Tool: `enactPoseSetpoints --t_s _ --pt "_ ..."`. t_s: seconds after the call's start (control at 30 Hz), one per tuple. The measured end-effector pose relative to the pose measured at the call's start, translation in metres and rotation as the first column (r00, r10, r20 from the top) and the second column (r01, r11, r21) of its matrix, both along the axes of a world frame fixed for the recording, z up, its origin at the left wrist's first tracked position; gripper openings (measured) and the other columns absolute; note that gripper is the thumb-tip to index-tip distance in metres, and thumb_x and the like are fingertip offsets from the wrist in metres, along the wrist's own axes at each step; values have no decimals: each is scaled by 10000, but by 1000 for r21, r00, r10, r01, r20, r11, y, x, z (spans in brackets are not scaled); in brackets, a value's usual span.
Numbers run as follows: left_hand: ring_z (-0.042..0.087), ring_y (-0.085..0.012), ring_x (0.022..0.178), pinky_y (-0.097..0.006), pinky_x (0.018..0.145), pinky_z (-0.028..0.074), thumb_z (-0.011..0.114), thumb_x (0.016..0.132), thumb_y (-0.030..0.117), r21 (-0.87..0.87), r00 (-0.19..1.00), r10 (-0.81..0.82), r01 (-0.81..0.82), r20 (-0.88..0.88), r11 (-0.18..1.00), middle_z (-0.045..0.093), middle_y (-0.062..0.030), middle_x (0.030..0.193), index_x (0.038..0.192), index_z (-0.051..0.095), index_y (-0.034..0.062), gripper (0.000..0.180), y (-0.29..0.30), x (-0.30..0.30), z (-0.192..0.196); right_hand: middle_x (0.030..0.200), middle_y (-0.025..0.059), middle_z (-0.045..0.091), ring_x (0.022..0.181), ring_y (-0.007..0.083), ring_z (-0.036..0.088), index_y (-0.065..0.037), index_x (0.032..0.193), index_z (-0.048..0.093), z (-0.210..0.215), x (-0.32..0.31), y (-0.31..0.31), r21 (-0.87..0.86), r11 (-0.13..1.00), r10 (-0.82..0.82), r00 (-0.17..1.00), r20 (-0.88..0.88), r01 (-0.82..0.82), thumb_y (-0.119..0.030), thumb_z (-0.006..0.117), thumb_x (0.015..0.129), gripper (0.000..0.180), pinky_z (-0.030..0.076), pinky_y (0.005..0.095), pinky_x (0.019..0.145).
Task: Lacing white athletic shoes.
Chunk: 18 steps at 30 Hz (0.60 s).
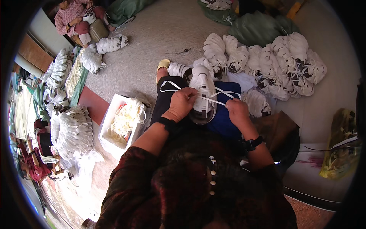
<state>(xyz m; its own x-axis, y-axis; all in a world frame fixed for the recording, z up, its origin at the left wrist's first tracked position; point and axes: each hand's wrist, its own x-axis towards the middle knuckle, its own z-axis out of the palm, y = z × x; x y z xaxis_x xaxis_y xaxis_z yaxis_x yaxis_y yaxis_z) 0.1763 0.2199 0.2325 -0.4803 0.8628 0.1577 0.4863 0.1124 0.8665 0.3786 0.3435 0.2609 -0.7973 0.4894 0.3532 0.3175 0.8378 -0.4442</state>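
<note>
A white sneaker [202, 81] with dark trim lies across my lap, over a blue cloth [225, 121]. Its white shoelace [212, 100] runs across the upper between my hands. My left hand [182, 103] is closed in a pinch on the lace at the shoe's left side, and a loop of lace sticks out beyond the fingers. To the right of the shoe, my right hand [237, 110] grips the lace and holds it taut; another loop arches over the blue cloth. The fingertips partly hide where the lace enters the eyelets.
Left of my knee stands a white bin [105, 121] heaped with cream laces [127, 116]. Stacked white shoes [72, 131] rise farther left. A big pile of white sneakers [270, 63] lies right, before green sacks [263, 26]. Another person [76, 19] sits far left; a yellow bag [339, 152] lies right.
</note>
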Motion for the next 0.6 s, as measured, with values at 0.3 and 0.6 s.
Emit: enactPoseSetpoints --t_s 0.3,0.6 --pt "593 -284 757 -327 676 468 649 738 80 131 945 -305 319 -117 939 615 -116 779 836 628 38 108 0 6 19 690 137 491 643 298 531 -24 758 575 8 -35 -12 -148 971 161 973 -166 -186 -45 590 717 49 409 380 555" --pt "588 -194 600 -289 573 456 656 739 112 22 997 -37 36 72 999 599 -82 668 752 625 46 74 -1 0 -1 784 163 515 732 321 552 -30 787 583 -3 -56 -30 267 950 115 976 185 -163 -38 586 648 139 458 396 648"
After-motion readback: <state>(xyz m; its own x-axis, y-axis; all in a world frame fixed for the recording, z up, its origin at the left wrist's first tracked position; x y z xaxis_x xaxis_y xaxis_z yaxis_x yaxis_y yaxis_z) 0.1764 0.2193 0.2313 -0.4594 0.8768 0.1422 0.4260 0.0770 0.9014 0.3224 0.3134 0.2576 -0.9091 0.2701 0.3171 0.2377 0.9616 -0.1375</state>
